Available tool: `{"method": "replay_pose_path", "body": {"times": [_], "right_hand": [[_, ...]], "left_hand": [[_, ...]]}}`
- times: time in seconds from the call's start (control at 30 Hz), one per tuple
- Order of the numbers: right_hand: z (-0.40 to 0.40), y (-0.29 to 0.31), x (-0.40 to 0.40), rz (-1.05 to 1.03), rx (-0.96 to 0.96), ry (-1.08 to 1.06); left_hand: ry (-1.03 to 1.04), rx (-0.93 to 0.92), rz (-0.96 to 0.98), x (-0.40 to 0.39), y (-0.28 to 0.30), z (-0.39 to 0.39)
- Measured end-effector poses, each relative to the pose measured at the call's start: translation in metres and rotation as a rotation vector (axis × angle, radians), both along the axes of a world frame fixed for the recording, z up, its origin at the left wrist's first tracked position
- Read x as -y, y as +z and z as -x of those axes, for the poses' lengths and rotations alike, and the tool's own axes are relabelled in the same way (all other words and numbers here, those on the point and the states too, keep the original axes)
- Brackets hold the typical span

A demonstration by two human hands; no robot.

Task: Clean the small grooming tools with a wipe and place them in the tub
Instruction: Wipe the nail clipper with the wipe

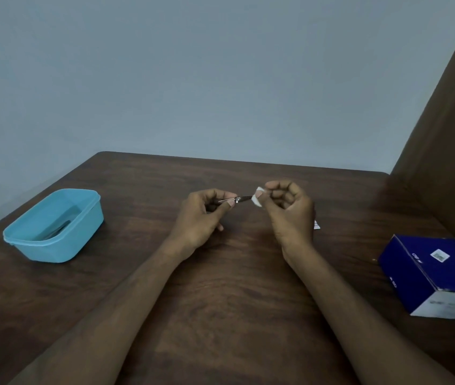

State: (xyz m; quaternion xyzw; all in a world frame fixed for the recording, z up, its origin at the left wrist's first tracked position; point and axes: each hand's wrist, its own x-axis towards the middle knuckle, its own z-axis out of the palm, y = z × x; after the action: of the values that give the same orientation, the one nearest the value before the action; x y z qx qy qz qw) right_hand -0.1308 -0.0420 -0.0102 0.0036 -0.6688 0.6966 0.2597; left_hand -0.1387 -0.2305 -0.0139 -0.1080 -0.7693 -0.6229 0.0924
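My left hand pinches a small metal grooming tool above the middle of the table, its tip pointing right. My right hand pinches a small white wipe around that tip. A light blue plastic tub stands on the table at the left, with dark slim tools lying inside it.
The dark wooden table has its far edge against a pale wall. A blue and white cardboard box lies at the right edge. A small white scrap peeks out behind my right wrist. A brown panel rises at the right.
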Motion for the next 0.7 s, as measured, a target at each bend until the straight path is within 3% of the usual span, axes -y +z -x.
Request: {"method": "replay_pose_path", "body": {"times": [0.17,0.37,0.53,0.7], "right_hand": [[-0.008,0.003,0.005,-0.140,-0.048,0.129],[-0.002,0.004,-0.004,-0.051,0.046,0.256],[-0.006,0.006,-0.001,-0.047,0.049,0.386],[-0.005,0.007,-0.009,0.103,0.160,0.456]], "left_hand": [[-0.110,0.013,-0.045,-0.002,0.010,-0.010],[-0.148,0.063,-0.130,-0.002,0.018,-0.016],[-0.163,0.048,-0.094,0.000,0.017,-0.016],[-0.161,0.086,-0.120,0.002,0.014,-0.014]]}}
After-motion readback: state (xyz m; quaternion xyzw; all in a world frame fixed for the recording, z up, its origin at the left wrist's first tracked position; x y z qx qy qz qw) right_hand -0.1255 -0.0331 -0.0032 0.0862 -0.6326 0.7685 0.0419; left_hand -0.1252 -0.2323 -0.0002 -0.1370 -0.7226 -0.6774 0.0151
